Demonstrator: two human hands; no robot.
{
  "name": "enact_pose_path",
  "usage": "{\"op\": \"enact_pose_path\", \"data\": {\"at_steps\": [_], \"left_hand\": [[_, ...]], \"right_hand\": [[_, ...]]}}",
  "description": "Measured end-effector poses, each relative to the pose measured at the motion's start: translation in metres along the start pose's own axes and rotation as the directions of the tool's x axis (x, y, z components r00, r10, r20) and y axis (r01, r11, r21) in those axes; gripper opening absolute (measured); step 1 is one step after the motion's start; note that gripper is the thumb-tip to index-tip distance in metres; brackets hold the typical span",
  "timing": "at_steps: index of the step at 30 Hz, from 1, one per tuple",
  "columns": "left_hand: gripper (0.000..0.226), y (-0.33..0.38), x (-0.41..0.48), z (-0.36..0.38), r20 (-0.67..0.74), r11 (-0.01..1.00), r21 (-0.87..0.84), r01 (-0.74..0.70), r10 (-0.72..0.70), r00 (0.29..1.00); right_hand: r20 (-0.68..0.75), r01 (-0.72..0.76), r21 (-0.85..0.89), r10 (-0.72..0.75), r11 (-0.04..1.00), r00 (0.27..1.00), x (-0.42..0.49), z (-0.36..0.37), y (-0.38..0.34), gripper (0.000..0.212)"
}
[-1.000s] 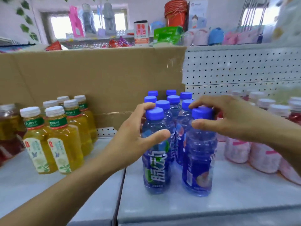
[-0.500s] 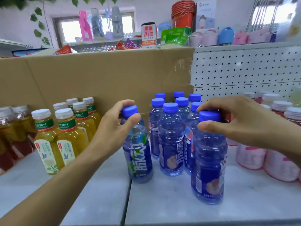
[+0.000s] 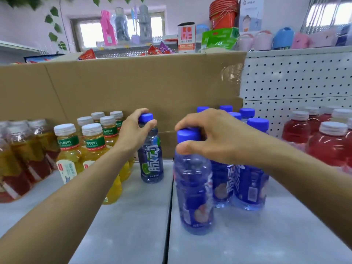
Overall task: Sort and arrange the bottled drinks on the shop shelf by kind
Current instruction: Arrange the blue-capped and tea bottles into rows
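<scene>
Lime-label bottle (image 3: 151, 164) — gripped in left hand (image 3: 133, 130) — has moved apart from the peach-label group (image 3: 247, 187), separating the kinds; right hand (image 3: 215, 136) grips front bottle (image 3: 194, 193).

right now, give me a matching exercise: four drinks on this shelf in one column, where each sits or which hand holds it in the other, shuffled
1 lime-label blue bottle
2 peach-label blue bottle
3 yellow tea bottles
4 red drink bottles

a far right, white caps
b right hand grips its cap
c left hand grips its cap
d left side, green neck bands

Pairs: 1-c, 2-b, 3-d, 4-a
</scene>
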State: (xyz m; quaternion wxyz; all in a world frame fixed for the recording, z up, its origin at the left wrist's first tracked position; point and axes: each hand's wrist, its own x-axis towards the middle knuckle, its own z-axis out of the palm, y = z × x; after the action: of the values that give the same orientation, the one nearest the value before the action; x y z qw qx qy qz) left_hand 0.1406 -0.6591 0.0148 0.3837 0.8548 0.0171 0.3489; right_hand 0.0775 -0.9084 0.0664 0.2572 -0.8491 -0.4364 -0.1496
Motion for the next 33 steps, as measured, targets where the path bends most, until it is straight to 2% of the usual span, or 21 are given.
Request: {"op": "enact_pose_path", "data": {"at_steps": [2, 3, 4, 5, 8, 10, 11, 14, 16, 18, 21, 23, 25, 27, 30, 33], "left_hand": [[0.04, 0.001, 0.002, -0.003, 0.038, 1.0, -0.006, 0.026, -0.026, 0.999], [0.031, 0.003, 0.002, -0.006, 0.049, 0.999, -0.024, 0.022, -0.02, 0.999], [0.021, 0.007, -0.002, -0.009, 0.043, 0.998, -0.065, -0.003, 0.005, 0.999], [0.02, 0.014, -0.008, -0.012, 0.008, 0.991, -0.128, -0.034, 0.035, 0.999], [0.045, 0.04, -0.041, -0.025, -0.091, 0.935, -0.347, -0.067, 0.037, 0.995], [0.059, 0.045, -0.058, -0.03, -0.075, 0.915, -0.384, -0.122, 0.1, 0.992], [0.058, 0.044, -0.063, -0.03, -0.05, 0.913, -0.383, -0.14, 0.131, 0.99], [0.046, 0.04, -0.068, -0.029, 0.053, 0.946, -0.289, -0.148, 0.17, 0.984], [0.039, 0.038, -0.069, -0.027, 0.093, 0.968, -0.132, -0.212, 0.225, 0.97], [0.035, 0.036, -0.067, -0.026, 0.091, 0.957, -0.017, -0.29, 0.291, 0.953], [0.034, 0.038, -0.066, -0.026, 0.087, 0.935, 0.13, -0.329, 0.319, 0.944], [0.038, 0.05, -0.07, -0.023, 0.032, 0.85, 0.324, -0.415, 0.429, 0.903], [0.04, 0.073, -0.08, -0.012, 0.032, 0.824, 0.303, -0.478, 0.493, 0.87], [0.044, 0.096, -0.085, 0.007, 0.124, 0.842, 0.197, -0.502, 0.487, 0.865], [0.053, 0.119, -0.079, 0.043, 0.243, 0.886, 0.143, -0.44, 0.4, 0.884], [0.055, 0.13, -0.068, 0.068, 0.333, 0.925, 0.181, -0.335, 0.263, 0.906]], "right_hand": [[-0.007, 0.027, 0.008, -0.027, 1.0, 1.0, 0.021, 0.016, -0.006, 0.025], [-0.015, 0.037, 0.011, -0.037, 0.999, 0.999, 0.031, 0.024, -0.008, 0.024], [-0.022, 0.042, 0.01, -0.042, 0.999, 0.999, 0.04, 0.031, -0.009, 0.024], [-0.026, 0.039, 0.009, -0.039, 0.999, 0.999, 0.048, 0.038, -0.01, 0.025], [-0.05, 0.008, 0.021, -0.007, 1.0, 0.999, 0.066, 0.054, -0.013, 0.029], [-0.03, 0.001, 0.024, 0.0, 1.0, 1.0, 0.072, 0.058, -0.014, 0.028], [0.001, 0.009, 0.023, -0.009, 1.0, 1.0, 0.072, 0.057, -0.014, 0.026], [0.074, 0.04, -0.021, -0.039, 0.999, 0.996, 0.065, 0.04, -0.007, 0.018], [0.046, 0.019, -0.085, -0.015, 0.996, 0.999, 0.053, 0.017, 0.004, 0.033], [-0.049, -0.039, -0.113, 0.034, 0.993, 0.998, 0.038, -0.011, 0.02, 0.042], [-0.144, -0.217, -0.223, 0.188, 0.95, 0.972, 0.012, -0.047, 0.056, 0.023], [-0.138, -0.361, -0.298, 0.335, 0.884, 0.932, -0.007, -0.059, 0.075, 0.024], [-0.112, -0.423, -0.327, 0.41, 0.845, 0.905, -0.02, -0.061, 0.085, 0.032], [-0.083, -0.422, -0.309, 0.418, 0.852, 0.905, -0.026, -0.059, 0.089, 0.031], [-0.077, -0.397, -0.324, 0.394, 0.859, 0.916, -0.026, -0.058, 0.09, 0.031], [-0.086, -0.353, -0.332, 0.345, 0.875, 0.935, -0.03, -0.061, 0.095, 0.032]]}}
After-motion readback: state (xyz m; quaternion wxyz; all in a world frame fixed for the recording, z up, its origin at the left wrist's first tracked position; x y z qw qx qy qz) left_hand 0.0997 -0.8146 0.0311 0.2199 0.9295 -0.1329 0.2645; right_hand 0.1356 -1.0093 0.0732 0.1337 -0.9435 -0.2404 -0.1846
